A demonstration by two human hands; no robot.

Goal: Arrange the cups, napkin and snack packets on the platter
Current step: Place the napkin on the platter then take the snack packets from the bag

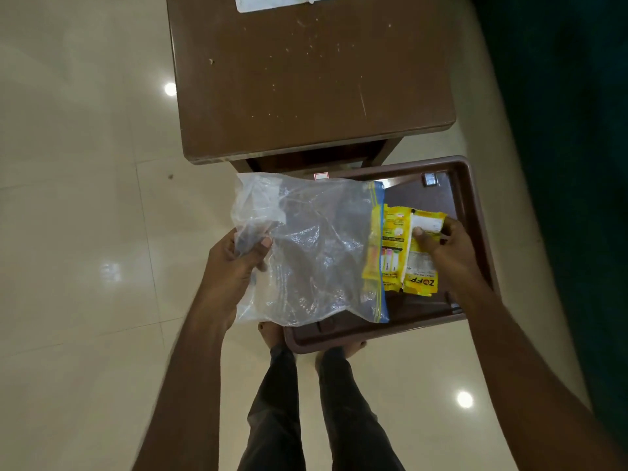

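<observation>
My left hand (238, 263) grips the closed end of a clear zip bag (312, 253) held over the floor and the left part of a brown plastic platter (475, 212). My right hand (441, 239) pinches yellow snack packets (401, 253) at the bag's blue-edged mouth, above the platter. The packets are partly outside the bag. No cups or napkin show on the platter; much of its inside is hidden by the bag.
A brown wooden table (306, 79) stands beyond the platter, with a white sheet (272, 1) at its far edge. Glossy cream floor tiles (85, 198) surround it. My legs and bare feet (272, 334) are below the platter. A dark green surface (577, 130) fills the right side.
</observation>
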